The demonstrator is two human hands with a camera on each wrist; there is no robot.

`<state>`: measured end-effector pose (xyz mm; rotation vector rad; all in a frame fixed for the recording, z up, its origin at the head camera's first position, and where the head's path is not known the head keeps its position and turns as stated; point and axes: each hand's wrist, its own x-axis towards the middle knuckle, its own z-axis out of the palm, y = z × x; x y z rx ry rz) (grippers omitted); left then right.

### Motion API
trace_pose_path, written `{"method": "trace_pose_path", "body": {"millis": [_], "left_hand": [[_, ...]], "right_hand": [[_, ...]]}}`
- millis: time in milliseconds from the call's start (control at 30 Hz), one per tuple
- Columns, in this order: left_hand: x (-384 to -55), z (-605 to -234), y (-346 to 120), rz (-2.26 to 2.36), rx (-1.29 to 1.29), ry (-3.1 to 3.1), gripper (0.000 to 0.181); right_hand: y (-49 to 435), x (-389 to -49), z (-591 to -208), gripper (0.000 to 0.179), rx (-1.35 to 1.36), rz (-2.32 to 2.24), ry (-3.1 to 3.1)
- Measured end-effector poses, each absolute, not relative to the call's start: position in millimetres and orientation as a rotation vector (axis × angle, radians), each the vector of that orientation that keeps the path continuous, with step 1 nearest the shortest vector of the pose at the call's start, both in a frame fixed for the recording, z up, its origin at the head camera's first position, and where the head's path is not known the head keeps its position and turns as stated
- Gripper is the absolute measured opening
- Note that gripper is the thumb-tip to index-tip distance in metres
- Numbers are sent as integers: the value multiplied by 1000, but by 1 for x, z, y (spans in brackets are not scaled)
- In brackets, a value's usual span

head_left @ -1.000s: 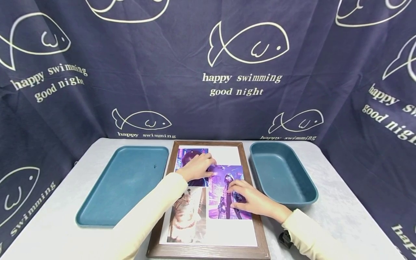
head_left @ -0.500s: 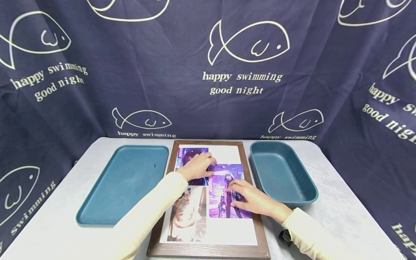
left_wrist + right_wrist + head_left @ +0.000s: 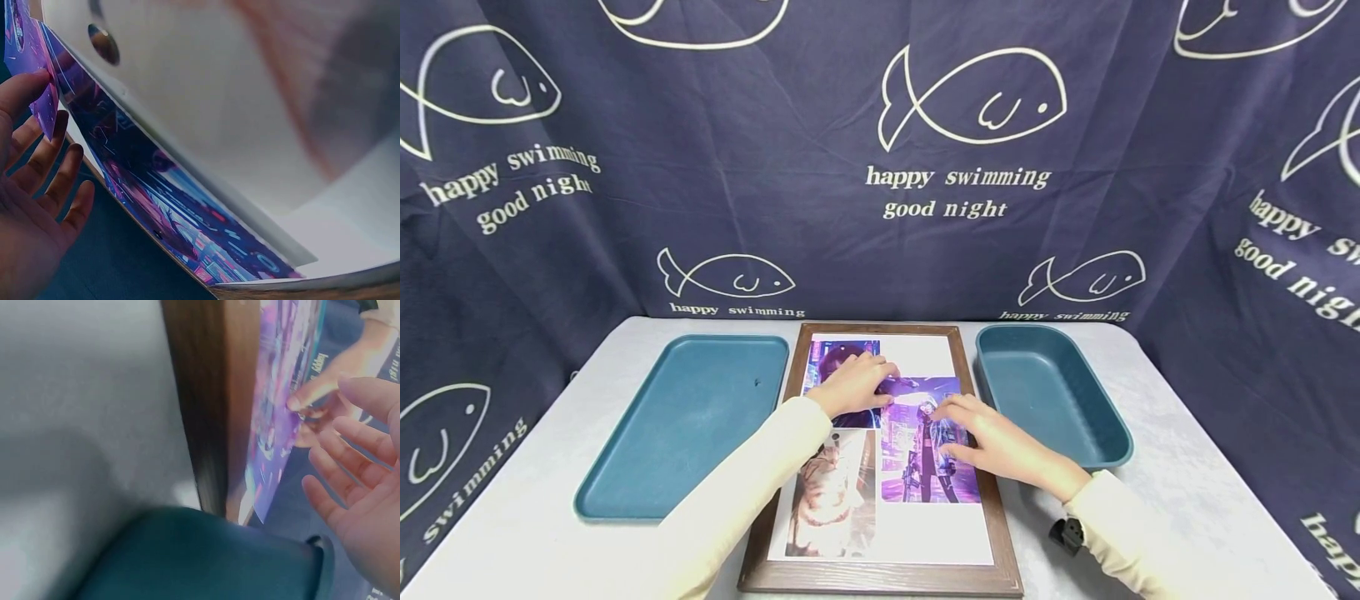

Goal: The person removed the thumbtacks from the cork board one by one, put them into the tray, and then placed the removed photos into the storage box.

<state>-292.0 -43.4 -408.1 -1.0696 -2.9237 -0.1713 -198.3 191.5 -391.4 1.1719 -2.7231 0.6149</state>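
A purple picture card of a hooded figure [image 3: 928, 482] lies on the white board inside a brown wooden frame [image 3: 883, 577]. My left hand [image 3: 857, 386] touches its upper-left corner, thumb along the left edge and fingertips by the top; the left wrist view has the fingers spread and slightly bent. This hand partly covers a dark purple portrait card [image 3: 833, 362] at the frame's upper left. Below that is a cat photo [image 3: 829, 504]. Over the purple card's right side hovers my right hand [image 3: 1003, 442]; in the right wrist view its loose fingers [image 3: 356, 459] stand apart from the card.
A shallow teal tray [image 3: 685, 433] lies left of the frame. A deeper teal bin [image 3: 1047, 404] stands close on its right, under my right forearm's far side. A dark blue curtain [image 3: 820, 167] with fish drawings hangs behind the pale table [image 3: 1202, 517].
My right hand has come off the purple card, shifting a little away from me and to the right. More of the hooded figure shows. The left hand stays in place.
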Motion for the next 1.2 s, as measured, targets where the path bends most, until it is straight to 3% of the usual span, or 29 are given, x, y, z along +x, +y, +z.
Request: {"method": "trace_pose_path", "body": {"millis": [533,1200], "left_hand": [[-291,-404,-46,-247,-1094,-2917,38],[-290,-402,-47,-450,-1121,-2926,38]], "right_hand": [[219,-204,-369,35,1055,594,-2661],[285,-212,-368,36,869,583,-2585]]}}
